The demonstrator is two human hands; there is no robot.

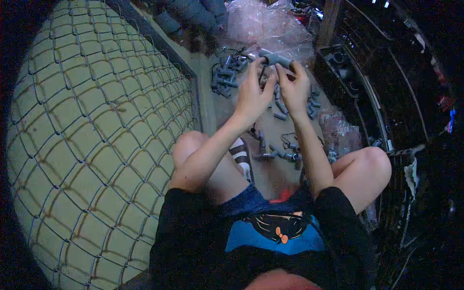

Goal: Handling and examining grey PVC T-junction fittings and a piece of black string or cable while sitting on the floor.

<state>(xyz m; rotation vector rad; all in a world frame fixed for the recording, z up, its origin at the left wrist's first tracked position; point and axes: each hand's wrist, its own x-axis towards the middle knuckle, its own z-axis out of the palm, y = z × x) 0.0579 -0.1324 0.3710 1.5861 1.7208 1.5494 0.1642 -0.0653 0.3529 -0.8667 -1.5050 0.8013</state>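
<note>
Up in front of me, both hands are raised around a grey tube-shaped piece (275, 58), which looks like a plastic pipe fitting. My left hand (253, 94) pinches its left side, with a thin dark strip (262, 73) near those fingers; whether the strip belongs to the piece I cannot tell. The fingers of my right hand (294, 90) close on its right end. Below the hands, several similar grey pieces (280, 107) lie loose on the floor. Another heap of grey pieces (225, 75) with dark looped parts is spread to the left of them.
A chain-link mesh panel (104, 140) fills my left side. Clear plastic bags (263, 24) are piled at the far end, with dark grey rolls (186, 17) beside them. Dark shelving (372, 87) runs along my right. More grey pieces (278, 152) lie between my legs.
</note>
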